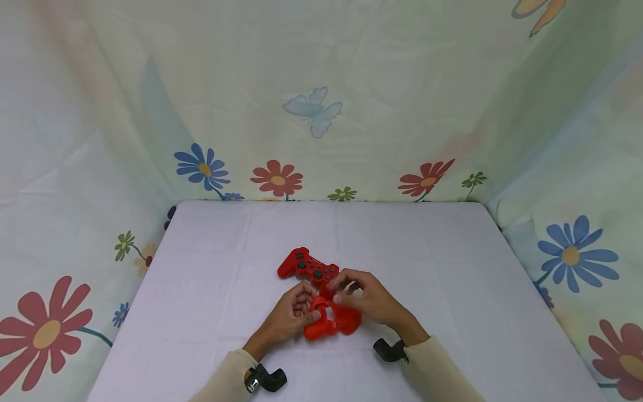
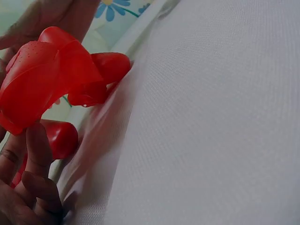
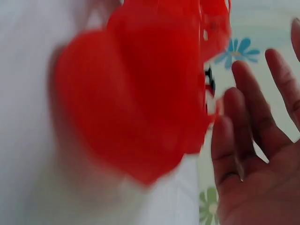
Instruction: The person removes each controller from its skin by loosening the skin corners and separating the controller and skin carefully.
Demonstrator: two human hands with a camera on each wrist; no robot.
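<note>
A soft, glossy red game controller cover (image 1: 348, 319) is held low over the white table, between both hands. My left hand (image 1: 283, 317) grips its left side, the thumb on the near face and the fingers behind; the left wrist view shows the red cover (image 2: 33, 79) against those fingertips. From the right, my right hand (image 1: 374, 297) pinches the cover's upper edge between thumb and forefinger. In the right wrist view the cover (image 3: 136, 93) is blurred, with the other right fingers loosely bent beside it. Just behind lies a red game controller (image 1: 310, 266) with dark buttons and sticks.
The table (image 1: 442, 251) has a white cloth over it. A floral curtain (image 1: 241, 111) stands behind the far edge and along both sides. Black wrist cameras are strapped over the cream sleeves (image 1: 442, 368).
</note>
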